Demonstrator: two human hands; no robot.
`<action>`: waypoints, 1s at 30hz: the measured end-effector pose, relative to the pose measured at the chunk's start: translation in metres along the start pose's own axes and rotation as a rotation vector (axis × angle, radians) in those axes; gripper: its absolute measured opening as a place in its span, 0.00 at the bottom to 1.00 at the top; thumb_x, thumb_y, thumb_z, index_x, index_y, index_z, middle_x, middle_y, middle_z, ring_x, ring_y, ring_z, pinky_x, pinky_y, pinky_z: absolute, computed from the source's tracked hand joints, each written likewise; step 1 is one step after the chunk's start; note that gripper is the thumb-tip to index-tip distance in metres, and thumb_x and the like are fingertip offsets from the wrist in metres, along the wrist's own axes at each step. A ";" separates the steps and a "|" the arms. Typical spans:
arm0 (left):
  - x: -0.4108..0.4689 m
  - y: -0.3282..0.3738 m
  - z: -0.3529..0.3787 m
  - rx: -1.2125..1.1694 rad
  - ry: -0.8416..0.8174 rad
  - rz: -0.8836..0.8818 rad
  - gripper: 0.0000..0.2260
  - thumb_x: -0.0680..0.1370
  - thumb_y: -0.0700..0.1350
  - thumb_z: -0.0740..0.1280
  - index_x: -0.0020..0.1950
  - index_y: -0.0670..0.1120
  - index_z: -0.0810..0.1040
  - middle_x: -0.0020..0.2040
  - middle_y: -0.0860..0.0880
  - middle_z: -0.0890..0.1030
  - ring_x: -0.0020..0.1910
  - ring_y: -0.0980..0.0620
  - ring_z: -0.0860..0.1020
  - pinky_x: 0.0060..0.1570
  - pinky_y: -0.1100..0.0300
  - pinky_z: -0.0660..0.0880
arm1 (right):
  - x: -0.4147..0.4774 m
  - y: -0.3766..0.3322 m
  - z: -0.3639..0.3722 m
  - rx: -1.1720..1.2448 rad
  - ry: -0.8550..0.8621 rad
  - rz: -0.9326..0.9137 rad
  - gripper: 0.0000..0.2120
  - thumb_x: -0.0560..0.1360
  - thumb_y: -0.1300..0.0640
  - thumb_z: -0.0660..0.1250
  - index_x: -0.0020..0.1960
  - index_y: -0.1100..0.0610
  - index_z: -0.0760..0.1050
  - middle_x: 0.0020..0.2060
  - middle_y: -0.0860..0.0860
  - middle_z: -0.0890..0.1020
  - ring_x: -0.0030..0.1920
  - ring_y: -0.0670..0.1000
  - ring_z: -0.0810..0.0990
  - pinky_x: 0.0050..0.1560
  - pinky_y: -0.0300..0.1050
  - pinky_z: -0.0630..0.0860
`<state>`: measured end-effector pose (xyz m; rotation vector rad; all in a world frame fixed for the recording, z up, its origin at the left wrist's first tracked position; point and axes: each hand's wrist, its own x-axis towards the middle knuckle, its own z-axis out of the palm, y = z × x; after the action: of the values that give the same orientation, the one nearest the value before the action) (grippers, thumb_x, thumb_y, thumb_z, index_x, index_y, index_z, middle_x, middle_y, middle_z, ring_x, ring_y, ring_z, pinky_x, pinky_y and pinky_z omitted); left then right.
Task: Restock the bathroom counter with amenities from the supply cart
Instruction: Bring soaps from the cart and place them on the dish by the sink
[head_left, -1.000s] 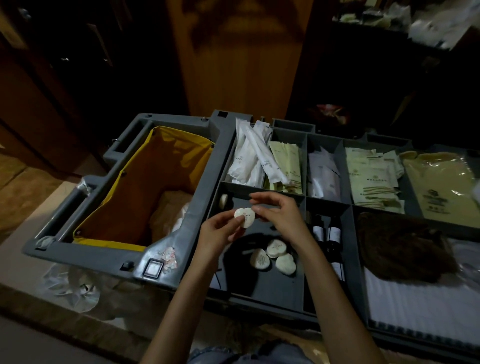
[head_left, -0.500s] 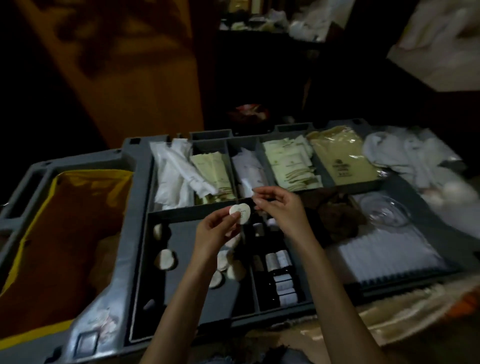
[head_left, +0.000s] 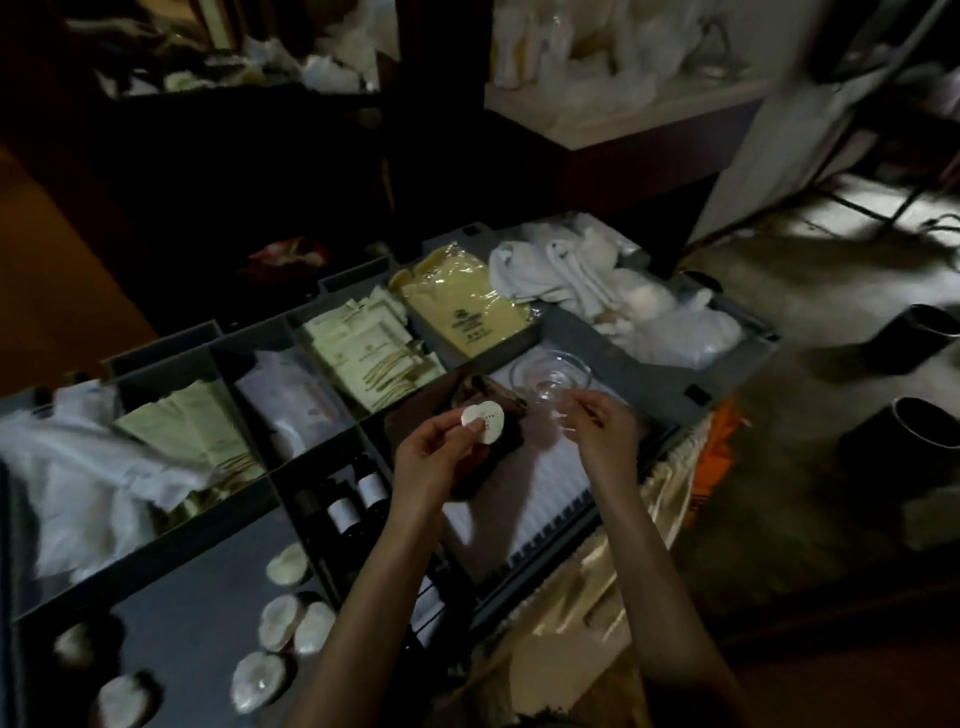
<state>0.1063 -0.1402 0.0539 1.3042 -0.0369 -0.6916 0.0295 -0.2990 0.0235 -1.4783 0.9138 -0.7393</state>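
Note:
My left hand pinches a round white wrapped soap above the grey supply cart. My right hand hovers just right of it, fingertips pinched together beside a clear glass dish that sits in the cart. Whether those fingers hold anything is unclear. Several more round soaps lie in the dark compartment at the lower left. Small dark bottles stand in the slot next to them.
Cream sachets, a yellow bag and white towels fill the cart's far compartments. A dark brown cloth lies on a white ribbed mat. Two black bins stand on the floor at right.
The view has swung right along the cart. Both hands moved right with the soap, from over the soap compartment to over the mat. My right hand has come off the soap toward the glass dish.

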 end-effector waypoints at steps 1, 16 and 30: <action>0.000 -0.001 0.004 0.006 -0.002 -0.011 0.10 0.75 0.37 0.69 0.56 0.40 0.80 0.46 0.45 0.83 0.38 0.57 0.82 0.37 0.68 0.78 | 0.005 0.003 -0.003 0.013 0.036 0.021 0.05 0.76 0.60 0.69 0.43 0.53 0.78 0.45 0.57 0.83 0.46 0.56 0.82 0.47 0.50 0.80; 0.009 -0.001 0.028 0.055 0.054 -0.036 0.08 0.75 0.37 0.69 0.53 0.44 0.81 0.49 0.45 0.83 0.42 0.57 0.82 0.37 0.69 0.77 | 0.062 0.043 0.019 0.143 0.003 0.195 0.12 0.74 0.54 0.69 0.57 0.53 0.76 0.53 0.55 0.83 0.53 0.55 0.82 0.58 0.60 0.77; 0.008 -0.012 0.065 0.108 -0.058 0.050 0.08 0.75 0.35 0.69 0.54 0.39 0.79 0.48 0.42 0.82 0.40 0.55 0.83 0.38 0.67 0.78 | 0.026 0.008 -0.037 0.440 0.002 0.262 0.22 0.73 0.70 0.69 0.66 0.59 0.73 0.58 0.59 0.80 0.49 0.55 0.83 0.38 0.41 0.82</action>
<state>0.0819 -0.2014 0.0595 1.3819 -0.1551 -0.6923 0.0092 -0.3403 0.0183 -0.9511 0.8601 -0.6933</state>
